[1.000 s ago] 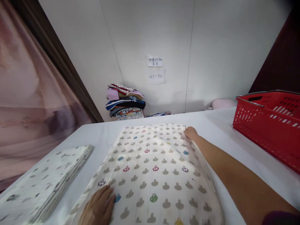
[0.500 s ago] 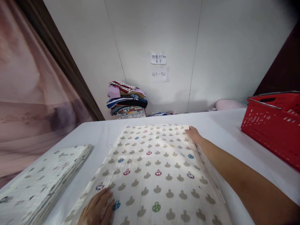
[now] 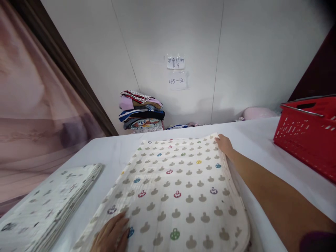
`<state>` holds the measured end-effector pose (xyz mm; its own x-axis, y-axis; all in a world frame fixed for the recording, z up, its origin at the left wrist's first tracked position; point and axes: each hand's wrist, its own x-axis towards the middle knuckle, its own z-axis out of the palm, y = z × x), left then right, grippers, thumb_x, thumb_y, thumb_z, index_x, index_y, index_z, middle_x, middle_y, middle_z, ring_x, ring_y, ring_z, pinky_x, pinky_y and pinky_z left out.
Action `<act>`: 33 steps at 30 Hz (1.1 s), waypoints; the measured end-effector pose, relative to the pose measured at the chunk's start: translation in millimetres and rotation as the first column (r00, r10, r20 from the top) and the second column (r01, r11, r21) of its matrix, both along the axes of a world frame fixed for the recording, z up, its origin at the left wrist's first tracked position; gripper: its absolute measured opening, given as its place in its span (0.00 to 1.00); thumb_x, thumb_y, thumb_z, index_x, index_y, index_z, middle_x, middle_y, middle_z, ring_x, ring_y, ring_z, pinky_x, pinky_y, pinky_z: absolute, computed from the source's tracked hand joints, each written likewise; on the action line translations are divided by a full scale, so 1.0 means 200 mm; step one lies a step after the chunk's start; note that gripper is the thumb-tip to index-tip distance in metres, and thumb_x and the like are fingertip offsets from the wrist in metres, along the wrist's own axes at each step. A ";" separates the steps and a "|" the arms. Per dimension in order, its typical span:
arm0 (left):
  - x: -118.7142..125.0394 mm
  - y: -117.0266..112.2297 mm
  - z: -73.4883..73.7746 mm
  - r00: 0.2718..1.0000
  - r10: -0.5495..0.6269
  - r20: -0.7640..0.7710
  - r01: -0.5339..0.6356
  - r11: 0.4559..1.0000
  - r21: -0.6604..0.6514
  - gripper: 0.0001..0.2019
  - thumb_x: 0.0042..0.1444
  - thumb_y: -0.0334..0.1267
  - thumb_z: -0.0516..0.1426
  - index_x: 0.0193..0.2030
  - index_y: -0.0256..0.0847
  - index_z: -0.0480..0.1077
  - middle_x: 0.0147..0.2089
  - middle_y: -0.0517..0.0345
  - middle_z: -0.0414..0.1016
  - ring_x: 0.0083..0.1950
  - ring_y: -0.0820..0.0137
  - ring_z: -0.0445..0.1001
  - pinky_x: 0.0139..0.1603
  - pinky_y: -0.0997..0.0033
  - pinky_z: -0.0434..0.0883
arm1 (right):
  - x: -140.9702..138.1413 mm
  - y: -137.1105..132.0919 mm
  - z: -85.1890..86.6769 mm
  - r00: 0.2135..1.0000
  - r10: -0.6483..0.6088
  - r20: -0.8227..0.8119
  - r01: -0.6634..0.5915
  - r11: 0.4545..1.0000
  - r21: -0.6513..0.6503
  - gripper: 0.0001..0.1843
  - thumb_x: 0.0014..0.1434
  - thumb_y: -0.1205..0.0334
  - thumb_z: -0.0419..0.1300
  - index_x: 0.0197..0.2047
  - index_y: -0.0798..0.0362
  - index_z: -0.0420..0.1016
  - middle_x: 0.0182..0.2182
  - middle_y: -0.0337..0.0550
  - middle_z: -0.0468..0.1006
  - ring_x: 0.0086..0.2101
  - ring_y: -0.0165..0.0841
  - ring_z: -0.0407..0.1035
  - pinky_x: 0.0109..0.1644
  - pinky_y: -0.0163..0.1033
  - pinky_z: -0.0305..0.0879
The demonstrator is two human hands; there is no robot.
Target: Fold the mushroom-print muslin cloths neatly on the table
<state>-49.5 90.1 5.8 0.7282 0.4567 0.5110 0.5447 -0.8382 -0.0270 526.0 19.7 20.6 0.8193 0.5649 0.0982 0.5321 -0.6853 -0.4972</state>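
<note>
A white cloth printed with grey and coloured mushroom-like shapes lies folded in layers on the table in front of me. My right hand pinches its far right corner, which is a little raised. The fingertips are partly hidden by the fabric. Near the cloth's left edge, my left hand rests flat on top with its fingers stretched out. To the left lies a separate folded stack of white patterned cloth, touched by neither hand.
A red plastic basket with a metal handle stands on the right of the white-covered table. Behind the table rises a pile of folded fabrics against the wall. A pink curtain hangs at the left.
My right hand has moved slightly right and away, drawing the cloth's far right corner with it. The cloth's right edge has shifted and now curves near me. My left hand stays about where it was.
</note>
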 end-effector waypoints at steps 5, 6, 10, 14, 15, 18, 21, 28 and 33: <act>0.11 -0.07 0.08 0.999 -0.019 0.029 0.020 0.999 -0.042 0.12 0.56 0.46 0.52 0.43 0.46 0.71 0.48 0.55 0.73 0.46 0.64 0.74 0.42 0.65 0.76 | 0.01 0.01 0.02 0.996 -0.001 -0.090 0.003 1.000 0.018 0.13 0.56 0.58 0.55 0.41 0.57 0.72 0.43 0.53 0.74 0.48 0.43 0.65 0.46 0.39 0.59; 0.15 -0.10 0.09 0.999 -0.031 0.036 0.033 0.997 -0.073 0.12 0.56 0.45 0.52 0.43 0.46 0.71 0.49 0.55 0.73 0.47 0.64 0.74 0.43 0.66 0.76 | 0.01 0.00 0.03 0.993 -0.004 -0.118 0.007 1.000 0.028 0.15 0.55 0.58 0.56 0.43 0.58 0.72 0.44 0.54 0.74 0.49 0.43 0.65 0.46 0.38 0.60; 0.38 -0.26 0.16 0.990 -0.125 0.068 0.138 0.956 -0.258 0.10 0.58 0.41 0.51 0.44 0.45 0.71 0.50 0.54 0.72 0.49 0.66 0.73 0.47 0.66 0.74 | -0.02 -0.08 0.09 0.957 -0.009 -0.290 0.034 0.996 0.081 0.28 0.52 0.59 0.60 0.56 0.58 0.64 0.48 0.54 0.72 0.46 0.41 0.67 0.42 0.36 0.64; 0.72 -0.47 0.22 0.934 -0.350 0.075 0.341 0.807 -0.483 0.11 0.58 0.36 0.49 0.45 0.43 0.69 0.50 0.52 0.71 0.51 0.67 0.70 0.52 0.63 0.70 | -0.11 -0.23 0.14 0.857 0.033 -0.515 0.047 0.989 0.140 0.37 0.55 0.61 0.57 0.64 0.59 0.49 0.42 0.53 0.75 0.33 0.34 0.72 0.31 0.34 0.67; 0.82 -0.53 0.24 0.915 -0.397 0.076 0.372 0.756 -0.538 0.11 0.58 0.35 0.49 0.44 0.43 0.69 0.50 0.52 0.70 0.51 0.67 0.70 0.53 0.63 0.69 | -0.14 -0.27 0.15 0.828 0.050 -0.558 0.044 0.987 0.154 0.37 0.55 0.61 0.57 0.65 0.58 0.47 0.40 0.52 0.76 0.30 0.33 0.72 0.30 0.34 0.67; 1.09 -0.67 0.27 0.879 -0.475 0.036 0.380 0.654 -0.654 0.10 0.56 0.35 0.51 0.44 0.42 0.69 0.46 0.55 0.71 0.47 0.69 0.70 0.49 0.68 0.68 | -0.22 -0.40 0.17 0.757 0.101 -0.646 0.025 0.983 0.183 0.40 0.54 0.62 0.59 0.65 0.57 0.45 0.34 0.48 0.77 0.25 0.30 0.71 0.27 0.33 0.67; 1.31 -0.77 0.28 0.898 -0.430 -0.097 0.257 0.691 -0.676 0.12 0.56 0.42 0.51 0.44 0.42 0.67 0.45 0.55 0.69 0.46 0.67 0.70 0.47 0.67 0.67 | -0.28 -0.50 0.16 0.700 0.157 -0.697 -0.019 0.979 0.201 0.40 0.53 0.62 0.60 0.65 0.53 0.47 0.28 0.42 0.77 0.22 0.28 0.69 0.24 0.31 0.65; 1.52 -0.88 0.25 0.921 -0.284 -0.266 0.059 0.778 -0.626 0.26 0.50 0.57 0.53 0.48 0.37 0.64 0.48 0.49 0.66 0.50 0.60 0.67 0.48 0.62 0.66 | -0.37 -0.57 0.14 0.650 0.235 -0.723 -0.065 0.965 0.256 0.39 0.51 0.66 0.61 0.64 0.51 0.50 0.20 0.36 0.73 0.19 0.28 0.67 0.22 0.31 0.64; 1.56 -0.89 0.26 0.907 -0.257 -0.333 -0.015 0.771 -0.636 0.33 0.49 0.62 0.49 0.50 0.34 0.63 0.49 0.45 0.66 0.49 0.56 0.68 0.47 0.58 0.67 | -0.39 -0.55 0.15 0.713 0.211 -0.669 -0.039 0.964 0.262 0.40 0.50 0.71 0.59 0.64 0.53 0.50 0.19 0.34 0.71 0.19 0.28 0.65 0.23 0.32 0.65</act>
